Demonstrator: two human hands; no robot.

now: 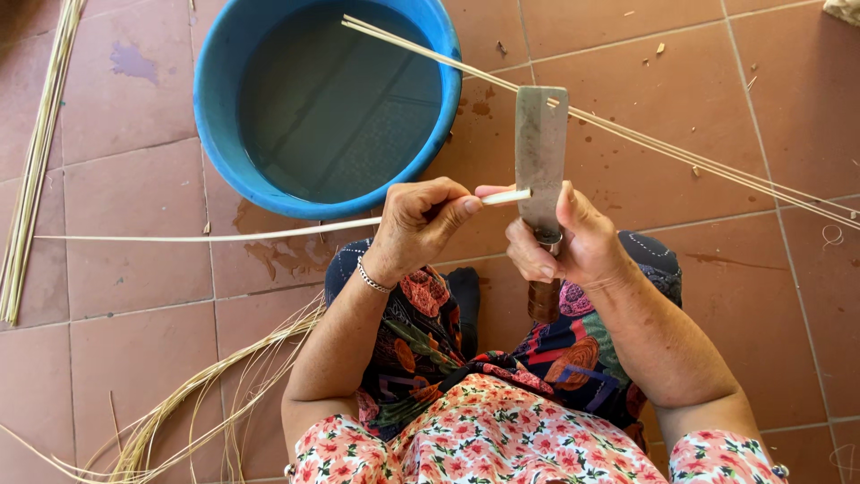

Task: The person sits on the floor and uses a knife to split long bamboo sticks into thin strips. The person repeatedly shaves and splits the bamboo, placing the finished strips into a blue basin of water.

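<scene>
1. No packages, labels, signs or screens appear anywhere in the head view.
</scene>
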